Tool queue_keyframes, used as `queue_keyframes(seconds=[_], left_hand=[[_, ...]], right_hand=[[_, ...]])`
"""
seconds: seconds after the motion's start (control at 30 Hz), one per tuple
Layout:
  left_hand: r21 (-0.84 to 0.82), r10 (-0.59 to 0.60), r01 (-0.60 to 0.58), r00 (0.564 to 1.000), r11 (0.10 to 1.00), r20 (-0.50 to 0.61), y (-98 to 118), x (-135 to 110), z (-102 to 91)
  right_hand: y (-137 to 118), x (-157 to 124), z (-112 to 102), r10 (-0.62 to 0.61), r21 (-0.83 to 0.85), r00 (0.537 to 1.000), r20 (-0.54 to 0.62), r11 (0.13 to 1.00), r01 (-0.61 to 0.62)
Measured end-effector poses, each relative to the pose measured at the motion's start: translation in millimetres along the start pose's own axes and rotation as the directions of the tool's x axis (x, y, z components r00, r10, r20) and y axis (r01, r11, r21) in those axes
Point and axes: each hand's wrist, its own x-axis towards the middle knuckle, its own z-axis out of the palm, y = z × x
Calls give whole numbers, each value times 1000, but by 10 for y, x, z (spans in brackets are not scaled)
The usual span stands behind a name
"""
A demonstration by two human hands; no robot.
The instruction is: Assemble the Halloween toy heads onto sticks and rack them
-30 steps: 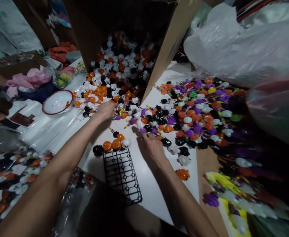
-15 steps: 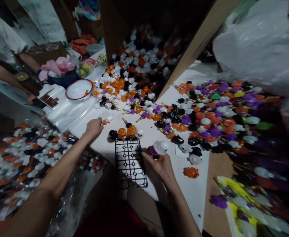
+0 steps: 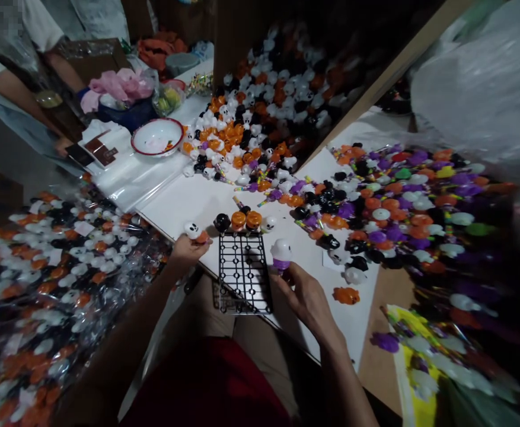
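Observation:
Between the fingers of my left hand (image 3: 187, 252) is a small toy with a white skull head (image 3: 192, 229) and an orange base, held upright. My right hand (image 3: 306, 293) grips a toy with a white ghost-like head (image 3: 281, 249) and a purple collar; its lower part is hidden by the fingers. Between the hands lies a black plastic grid rack (image 3: 244, 270), jutting over the table's front edge. Along its far end stand a black-headed toy (image 3: 222, 223), two orange pumpkin toys (image 3: 246, 221) and a white-headed toy (image 3: 268, 224).
A large pile of loose heads (image 3: 242, 130) spills from an open carton. More toys (image 3: 393, 207) crowd the right side. A red-rimmed white bowl (image 3: 157, 137) stands back left. Bags of toys (image 3: 64, 255) lie lower left. Another person's arm (image 3: 32, 101) shows at upper left.
My left hand has drawn back toward the rack with the skull toy, now turned upright. My right hand has tipped the ghost toy upright beside the rack. The camera view has shifted.

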Motion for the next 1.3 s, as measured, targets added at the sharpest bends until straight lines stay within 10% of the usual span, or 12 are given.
queue_keyframes(seconds=[0.37, 0.7, 0.83, 1.0, 1.3], left_hand=[[128, 219, -212, 975, 969, -44, 90, -146, 238], [320, 147, -173, 984, 932, 106, -80, 1, 304], [504, 176, -283, 952, 816, 250, 14, 118, 229], [425, 222, -385, 897, 819, 383, 55, 210, 170], [370, 346, -337, 937, 866, 44, -180, -12, 349]], right_hand=[[-51, -80, 191, 17, 84, 1000, -3, 996, -17], [57, -13, 266, -15, 85, 998, 55, 996, 10], [-60, 90, 192, -82, -68, 985, 153, 993, 93], [-244, 264, 216, 123, -387, 938, 325, 922, 14], [-186, 260, 286, 18, -226, 985, 172, 974, 22]])
